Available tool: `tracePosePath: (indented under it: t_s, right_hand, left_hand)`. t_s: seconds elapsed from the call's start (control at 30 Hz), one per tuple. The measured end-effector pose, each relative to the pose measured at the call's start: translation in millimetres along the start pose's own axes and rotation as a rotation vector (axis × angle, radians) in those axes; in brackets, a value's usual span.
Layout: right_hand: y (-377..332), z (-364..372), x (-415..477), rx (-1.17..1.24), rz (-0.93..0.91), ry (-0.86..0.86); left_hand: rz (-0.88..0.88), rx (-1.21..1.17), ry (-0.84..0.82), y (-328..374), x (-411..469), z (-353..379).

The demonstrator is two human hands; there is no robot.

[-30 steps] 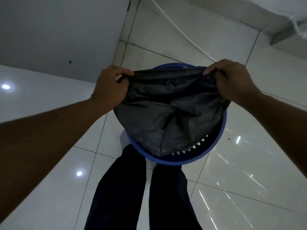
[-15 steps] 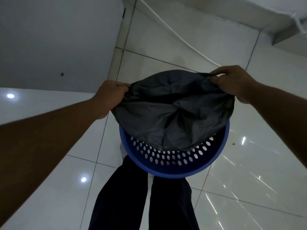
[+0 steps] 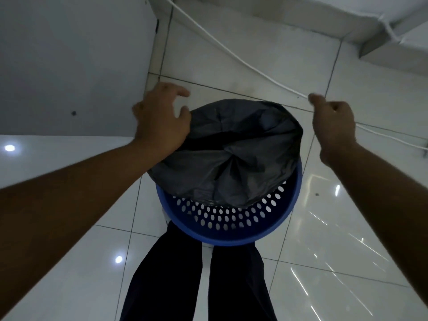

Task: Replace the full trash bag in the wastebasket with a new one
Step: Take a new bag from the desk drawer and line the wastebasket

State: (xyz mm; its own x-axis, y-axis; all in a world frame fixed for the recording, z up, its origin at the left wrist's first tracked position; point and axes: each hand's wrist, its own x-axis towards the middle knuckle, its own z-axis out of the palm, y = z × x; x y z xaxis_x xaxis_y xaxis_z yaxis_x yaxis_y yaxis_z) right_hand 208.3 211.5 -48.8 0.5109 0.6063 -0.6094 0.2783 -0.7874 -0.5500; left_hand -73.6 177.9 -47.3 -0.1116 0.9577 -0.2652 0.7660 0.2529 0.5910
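Flanking bag (image 3: 231, 154), left hand (image 3: 159, 121) splays, right hand (image 3: 333, 126) curls.

light: dim, cool, from overhead | glare: round lamp spots and thin streaks on glossy floor tiles (image 3: 324, 228) | shadow: forearms (image 3: 69, 193) very dark | blur: left hand (image 3: 159, 119) slightly smeared | distortion: wide-angle, tile lines bend toward edges
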Motion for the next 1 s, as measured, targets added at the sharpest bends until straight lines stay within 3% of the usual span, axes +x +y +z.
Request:
tracePosePath:
  t_s: [0.1,0.23,0.37,0.43,0.5,0.57,0.63,0.83,0.93,1.0]
  right_hand:
    - [23.4,-17.1,-18.3,-0.185,-0.115,0.104]
    - [51.8,-29.1,-48.5,-0.338,-0.145,0.024]
    - [65.8,-20.8,-61.8,-0.388,-0.066,-0.186]
    - [64.9,-15.7,-61.1,-0.307,-0.076,-0.179]
    - [61.1,-13.5,-56.7,-0.032,0.04,-0.175]
    - [54.6,-16.7,-50.0,0.353,0.228,-0.284]
    - [53.5,-20.0,-39.4,0.464,0.24,-0.368]
    - [43.0,-6.7,-10.4,-0.009,-0.147,-0.315]
    - [38.6,9.1,5.4,-0.144,-0.107,-0.269]
    - [39.4,19.7,10.8,-0.262,0.05,-0.399]
  left_hand:
    - [0.175,-0.054,-0.136,30.4,9.2,21.1]
    - [0.024,0.099,-0.344,49.5,20.7,47.7]
    - [-0.008,0.167,-0.279,32.8,20.7,44.5]
    - [-0.024,0.15,-0.262,23.6,16.7,37.6]
    - [-0.039,0.156,-0.249,12.7,11.4,31.1]
    - [-0.073,0.158,-0.224,2.3,5.1,23.3]
    - [-0.134,0.138,-0.2,-7.0,-1.0,14.2]
    - [-0.24,0.109,-0.193,-23.9,-14.9,3.2]
    - [-0.284,0.065,-0.199,-27.4,-17.3,4.1]
    - [-0.295,0.038,-0.215,-28.6,-19.2,3.9]
